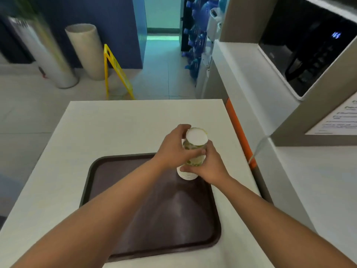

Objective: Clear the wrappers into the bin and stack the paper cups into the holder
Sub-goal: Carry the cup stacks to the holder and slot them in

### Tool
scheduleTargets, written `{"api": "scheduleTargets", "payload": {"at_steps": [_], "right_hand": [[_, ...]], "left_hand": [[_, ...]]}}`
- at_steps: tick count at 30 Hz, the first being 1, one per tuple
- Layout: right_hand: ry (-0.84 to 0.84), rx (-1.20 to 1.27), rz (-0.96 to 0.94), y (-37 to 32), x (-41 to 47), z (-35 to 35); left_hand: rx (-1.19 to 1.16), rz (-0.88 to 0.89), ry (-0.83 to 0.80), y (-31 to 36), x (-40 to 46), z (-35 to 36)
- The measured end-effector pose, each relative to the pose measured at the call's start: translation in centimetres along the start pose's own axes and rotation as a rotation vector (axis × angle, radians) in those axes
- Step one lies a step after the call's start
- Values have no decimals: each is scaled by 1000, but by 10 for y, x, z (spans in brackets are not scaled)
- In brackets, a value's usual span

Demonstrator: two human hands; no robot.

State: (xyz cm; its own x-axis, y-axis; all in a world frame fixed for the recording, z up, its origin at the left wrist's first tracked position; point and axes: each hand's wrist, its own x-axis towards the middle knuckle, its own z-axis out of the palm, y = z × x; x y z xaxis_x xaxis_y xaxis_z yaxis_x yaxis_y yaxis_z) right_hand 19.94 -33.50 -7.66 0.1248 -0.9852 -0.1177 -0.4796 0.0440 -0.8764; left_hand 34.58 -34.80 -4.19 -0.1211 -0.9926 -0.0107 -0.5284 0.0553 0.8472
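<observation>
- A white counter (pixel 108 132) is seen from above, with its far edge towards a tiled floor and its right edge beside an orange strip (pixel 240 132).
- A dark brown tray (pixel 135 219) is laid on the near half of the counter, nearer the right edge than the left.
- A yellow floor sign (pixel 116 72) is stood on the floor beyond the far edge, and two pale cylinders (pixel 85 51) are stood beside it to the left.
- A stack of paper cups (pixel 194 151) is held upside down over the far right corner of the tray, tilted, white bases uppermost; a green pattern is seen on the upper cups.
- The left hand (pixel 173 149) is wrapped round the upper part of the stack.
- The right hand (pixel 209 167) is gripped round the lower part, just beside the left hand, thumb across the cups.
</observation>
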Motion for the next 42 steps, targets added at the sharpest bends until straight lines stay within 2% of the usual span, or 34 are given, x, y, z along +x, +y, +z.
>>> {"api": "scheduleTargets", "payload": {"at_steps": [5, 11, 16, 23, 33, 38, 42], "right_hand": [[84, -37, 4, 10, 25, 10], [76, -54, 46, 14, 43, 14], [62, -82, 73, 10, 49, 17], [111, -10, 81, 0, 41, 6], [260, 88, 64, -39, 7, -69], [357, 165, 94, -53, -35, -126], [498, 146, 108, -52, -77, -185]], "left_hand": [[-24, 34, 20, -9, 25, -7], [-30, 18, 17, -15, 42, -15], [-86, -19, 57, -19, 43, -15], [-212, -55, 10, -36, 19, -19], [-165, -60, -169, -26, -15, 3], [-155, 52, -275, 19, -19, 35], [-158, 165, -400, 66, -22, 72]]}}
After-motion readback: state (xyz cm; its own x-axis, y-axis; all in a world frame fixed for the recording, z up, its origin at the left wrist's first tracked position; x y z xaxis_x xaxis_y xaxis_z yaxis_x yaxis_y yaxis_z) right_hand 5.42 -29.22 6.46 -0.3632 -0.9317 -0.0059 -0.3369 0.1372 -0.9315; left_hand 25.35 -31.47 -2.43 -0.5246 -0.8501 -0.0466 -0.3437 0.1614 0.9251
